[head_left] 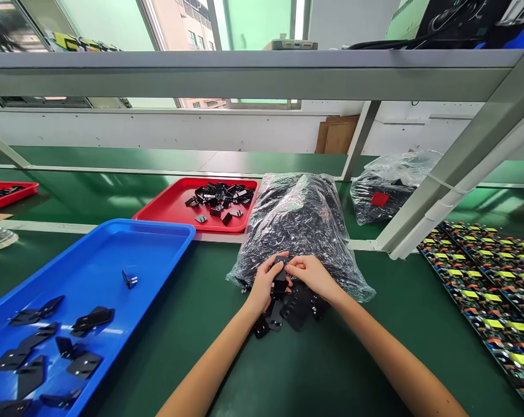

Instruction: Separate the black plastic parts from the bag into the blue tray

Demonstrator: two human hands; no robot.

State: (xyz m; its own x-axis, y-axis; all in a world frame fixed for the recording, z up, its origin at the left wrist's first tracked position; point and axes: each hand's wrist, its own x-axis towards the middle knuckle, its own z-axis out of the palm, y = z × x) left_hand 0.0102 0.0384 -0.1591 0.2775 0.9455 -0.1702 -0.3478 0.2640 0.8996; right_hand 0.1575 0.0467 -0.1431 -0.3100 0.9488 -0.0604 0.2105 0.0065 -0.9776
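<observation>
My left hand (268, 284) is closed around a small black plastic part (280, 278), holding it upright above the bench. At its upper end, the pinched fingertips of my right hand (309, 273) meet the part; whether a smaller piece sits between them is hidden. Beneath both hands lies a loose pile of flat black plastic parts (297, 307) on the green tabletop. Directly behind stands a large clear plastic bag (300, 220) filled with black parts, its front edge close to my fingers.
To the left, a blue tray (127, 249) holds several black parts. Behind it, a red tray (166, 205) carries small black pieces. Circuit board panels (483, 278) lie at right, beside a slanted shelf post (453, 168). Another plastic bag (387, 185) sits at the back.
</observation>
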